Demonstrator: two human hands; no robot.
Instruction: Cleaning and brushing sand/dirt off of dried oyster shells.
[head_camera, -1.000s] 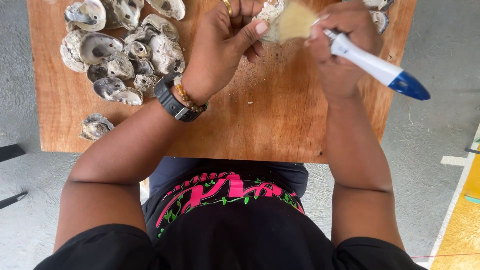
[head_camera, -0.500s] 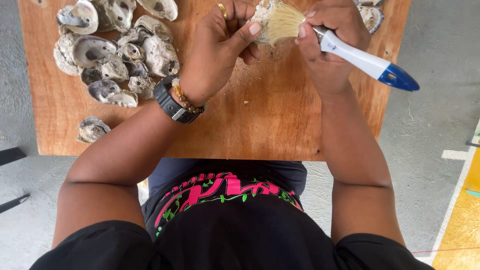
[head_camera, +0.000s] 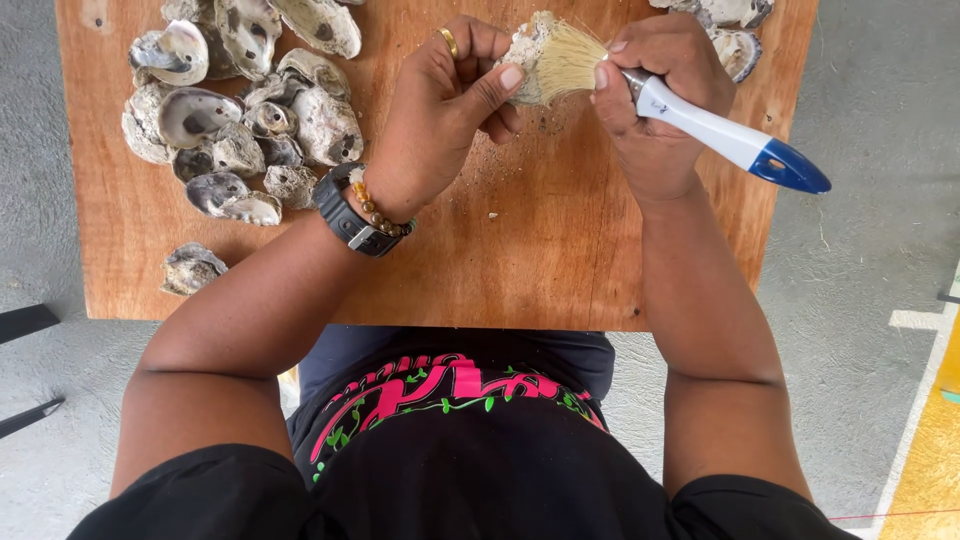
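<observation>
- Head view: the left hand (head_camera: 445, 110) is closed around a pale, rough oyster shell (head_camera: 524, 62), thumb pressed across its near edge and fingers curled behind it, holding it above the far middle of the wooden board (head_camera: 560, 260).
- The right hand (head_camera: 655, 100) is wrapped firmly around a paintbrush (head_camera: 700, 115) with a white handle and a blue tip; the forefinger rests near the ferrule.
- The brush's tan bristles (head_camera: 570, 60) lie against the shell, touching it on its right side.
- The handle points away to the right, out past the board's edge.
- A black wristwatch (head_camera: 345, 215) and a beaded bracelet (head_camera: 378, 205) sit on the left wrist; a gold ring (head_camera: 449, 40) is on one finger.
- A heap of grey oyster shells (head_camera: 240, 110) lies on the board's left part, with one lone shell (head_camera: 190, 268) near the front left corner.
- More shells (head_camera: 735, 30) lie at the far right corner.
- Fine grit (head_camera: 500, 170) speckles the wood beneath the hands.
</observation>
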